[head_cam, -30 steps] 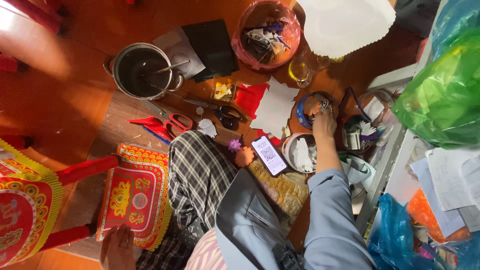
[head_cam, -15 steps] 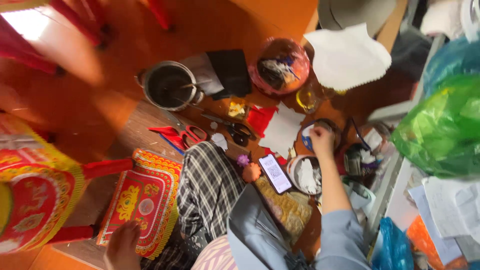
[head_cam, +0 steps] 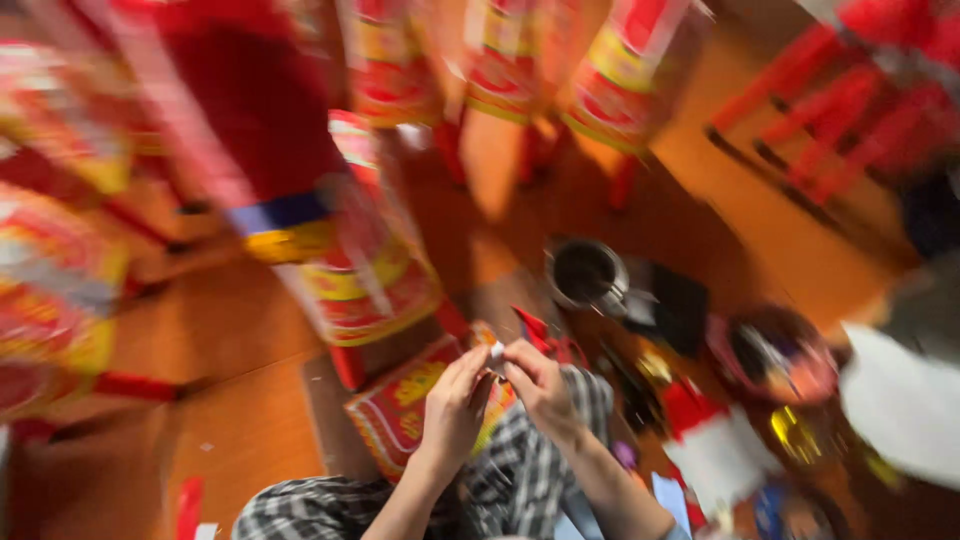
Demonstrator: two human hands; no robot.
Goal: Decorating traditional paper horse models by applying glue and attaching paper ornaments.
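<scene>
at 10 o'clock, the tall red and gold paper figures (head_cam: 300,200) lean close over the work, and a careless elbow could tip the nearest. at 6 o'clock lies the checked cloth (head_cam: 520,470) over the lap, where a dropped piece would vanish among the squares. above it the red and gold panel (head_cam: 410,405) lies flat on the floor. at 2 o'clock the metal pot (head_cam: 588,275) stands well apart. smallest, at centre, the left hand (head_cam: 450,410) and right hand (head_cam: 540,385) meet, 2 sets of fingertips pinching a small white piece (head_cam: 497,350), probably paper; the blur hides more. a loose pinch could let it slip.
</scene>
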